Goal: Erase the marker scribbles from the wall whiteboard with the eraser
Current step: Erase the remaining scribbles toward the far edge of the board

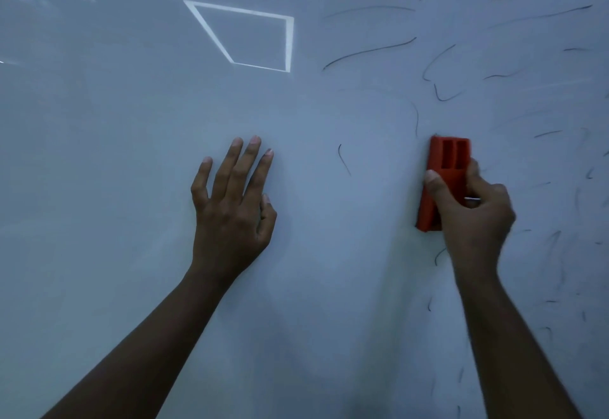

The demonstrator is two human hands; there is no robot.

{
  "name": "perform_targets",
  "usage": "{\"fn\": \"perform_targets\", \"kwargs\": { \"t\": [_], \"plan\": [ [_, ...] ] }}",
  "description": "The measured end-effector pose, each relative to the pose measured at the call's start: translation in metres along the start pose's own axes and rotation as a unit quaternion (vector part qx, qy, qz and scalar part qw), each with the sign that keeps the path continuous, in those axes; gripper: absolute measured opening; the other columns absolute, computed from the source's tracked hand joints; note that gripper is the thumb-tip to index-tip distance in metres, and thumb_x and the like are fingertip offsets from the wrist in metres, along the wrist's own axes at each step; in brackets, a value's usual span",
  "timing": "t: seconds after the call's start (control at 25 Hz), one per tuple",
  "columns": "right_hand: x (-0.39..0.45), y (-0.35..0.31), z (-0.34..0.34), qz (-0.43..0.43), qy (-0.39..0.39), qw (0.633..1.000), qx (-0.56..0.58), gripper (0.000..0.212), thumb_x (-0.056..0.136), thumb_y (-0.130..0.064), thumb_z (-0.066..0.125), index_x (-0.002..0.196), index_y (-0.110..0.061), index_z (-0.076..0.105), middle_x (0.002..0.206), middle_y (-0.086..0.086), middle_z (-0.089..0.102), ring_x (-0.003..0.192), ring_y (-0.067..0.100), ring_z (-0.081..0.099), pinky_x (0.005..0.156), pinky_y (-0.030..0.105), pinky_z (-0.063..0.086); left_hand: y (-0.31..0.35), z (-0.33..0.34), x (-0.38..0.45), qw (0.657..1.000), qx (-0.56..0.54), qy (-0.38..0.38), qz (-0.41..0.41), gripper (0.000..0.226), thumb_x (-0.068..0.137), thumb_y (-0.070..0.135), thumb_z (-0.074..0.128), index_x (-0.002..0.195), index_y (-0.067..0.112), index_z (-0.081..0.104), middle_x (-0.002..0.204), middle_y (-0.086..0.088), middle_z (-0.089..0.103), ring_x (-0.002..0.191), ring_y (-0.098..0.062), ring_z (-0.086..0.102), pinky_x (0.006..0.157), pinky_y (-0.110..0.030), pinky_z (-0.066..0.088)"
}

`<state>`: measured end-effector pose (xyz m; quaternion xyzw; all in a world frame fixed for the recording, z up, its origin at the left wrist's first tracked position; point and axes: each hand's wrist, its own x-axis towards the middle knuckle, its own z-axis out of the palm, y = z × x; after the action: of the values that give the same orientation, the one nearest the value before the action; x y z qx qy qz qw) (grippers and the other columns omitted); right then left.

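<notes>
1. Whiteboard (131,121): a glossy pale surface filling the whole view; its left and central area carries no marks.
2. Marker scribbles (369,51): thin dark curved strokes scattered over the upper right and down the right side, with one short stroke just left of the eraser.
3. Eraser (443,168): an orange rectangular block, standing roughly upright against the board at right of centre, its back showing two recessed slots.
4. Right hand (474,214): grips the eraser's lower half, thumb curled over the left edge and fingers wrapped round the right side; the arm rises from the lower right.
5. Left hand (230,201): laid on the board's central area, fingers straight and slightly spread, pointing upward, holding nothing; well apart from the eraser.
6. Reflected light (244,34): a bright four-sided outline mirrored in the board, upper centre.
</notes>
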<state>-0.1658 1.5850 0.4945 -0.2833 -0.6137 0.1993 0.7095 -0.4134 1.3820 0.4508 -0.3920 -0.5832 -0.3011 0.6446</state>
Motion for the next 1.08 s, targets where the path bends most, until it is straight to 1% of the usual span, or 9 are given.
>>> {"fn": "perform_targets", "kwargs": {
  "t": [0.12,0.24,0.32,0.44,0.6,0.8,0.92,1.0,1.08],
  "plan": [
    [-0.045,-0.025,0.024,-0.179,-0.07,0.979,-0.066,0.066,0.084,-0.05,0.078,0.142,-0.022,0.061,0.094,0.005,0.048,0.081,0.024,0.056,0.07,0.038,0.053,0.001,0.001,-0.001,1.0,0.001,-0.002,-0.001,0.061,0.103,0.018,0.049,0.163,0.009,0.041,0.173,-0.011,0.033,0.162,-0.028,0.028,0.129,-0.057,0.019],
    [-0.086,-0.031,0.038,-0.383,-0.147,0.897,-0.162,0.065,0.088,-0.055,0.067,0.14,-0.017,0.059,0.093,0.005,0.047,0.079,0.021,0.047,0.062,0.033,0.044,0.001,0.002,-0.002,1.0,-0.004,-0.008,-0.004,0.061,0.103,0.018,0.047,0.163,0.009,0.04,0.173,-0.011,0.032,0.162,-0.027,0.026,0.129,-0.059,0.019],
    [-0.092,-0.027,0.038,-0.461,-0.168,0.849,-0.194,0.064,0.091,-0.056,0.067,0.14,-0.015,0.058,0.095,0.007,0.051,0.079,0.021,0.047,0.063,0.035,0.046,0.0,0.002,-0.002,1.0,0.002,-0.013,-0.002,0.062,0.104,0.02,0.046,0.164,0.01,0.038,0.173,-0.012,0.031,0.163,-0.028,0.025,0.129,-0.058,0.019],
    [-0.071,-0.03,0.038,-0.517,-0.155,0.818,-0.2,0.065,0.089,-0.054,0.07,0.14,-0.014,0.06,0.095,0.008,0.054,0.08,0.024,0.05,0.062,0.038,0.048,0.001,0.001,-0.002,1.0,0.003,-0.011,-0.004,0.061,0.104,0.02,0.045,0.164,0.01,0.039,0.173,-0.011,0.032,0.162,-0.027,0.026,0.129,-0.058,0.02],
    [-0.015,-0.047,0.037,-0.479,-0.113,0.855,-0.165,0.066,0.089,-0.053,0.068,0.143,-0.016,0.06,0.096,0.009,0.054,0.084,0.029,0.052,0.065,0.037,0.047,0.002,0.001,0.0,1.0,0.009,-0.016,-0.005,0.062,0.103,0.02,0.044,0.164,0.011,0.039,0.174,-0.009,0.029,0.163,-0.027,0.025,0.129,-0.058,0.02],
    [0.075,-0.04,0.019,-0.265,0.006,0.958,-0.113,0.069,0.09,-0.047,0.074,0.149,-0.018,0.054,0.099,0.009,0.048,0.094,0.033,0.052,0.074,0.043,0.051,0.0,-0.003,0.001,1.0,0.014,-0.023,0.002,0.065,0.1,0.022,0.048,0.164,0.013,0.039,0.174,-0.007,0.03,0.162,-0.026,0.027,0.129,-0.055,0.021],
    [0.082,-0.038,0.025,-0.162,0.081,0.98,-0.08,0.069,0.092,-0.049,0.069,0.15,-0.016,0.053,0.101,0.009,0.048,0.095,0.032,0.051,0.079,0.045,0.053,-0.009,-0.006,0.017,0.999,0.032,-0.026,-0.003,0.072,0.096,0.023,0.049,0.166,0.012,0.035,0.176,-0.009,0.026,0.163,-0.028,0.023,0.127,-0.057,0.021],
    [0.059,-0.043,0.04,-0.181,0.1,0.974,-0.088,0.065,0.094,-0.046,0.067,0.148,-0.013,0.054,0.1,0.014,0.05,0.093,0.034,0.05,0.077,0.046,0.051,-0.018,-0.008,0.037,0.998,0.059,-0.024,-0.022,0.076,0.096,0.025,0.044,0.168,0.008,0.026,0.178,-0.012,0.016,0.165,-0.031,0.015,0.128,-0.061,0.017],
    [0.024,-0.048,0.058,-0.292,0.077,0.95,-0.083,0.061,0.095,-0.042,0.066,0.146,-0.009,0.057,0.095,0.015,0.051,0.087,0.033,0.048,0.073,0.044,0.045,-0.028,-0.008,0.062,0.996,0.08,-0.024,-0.025,0.079,0.097,0.026,0.042,0.169,0.006,0.019,0.179,-0.013,0.01,0.166,-0.032,0.01,0.129,-0.064,0.014]
  ]
}}
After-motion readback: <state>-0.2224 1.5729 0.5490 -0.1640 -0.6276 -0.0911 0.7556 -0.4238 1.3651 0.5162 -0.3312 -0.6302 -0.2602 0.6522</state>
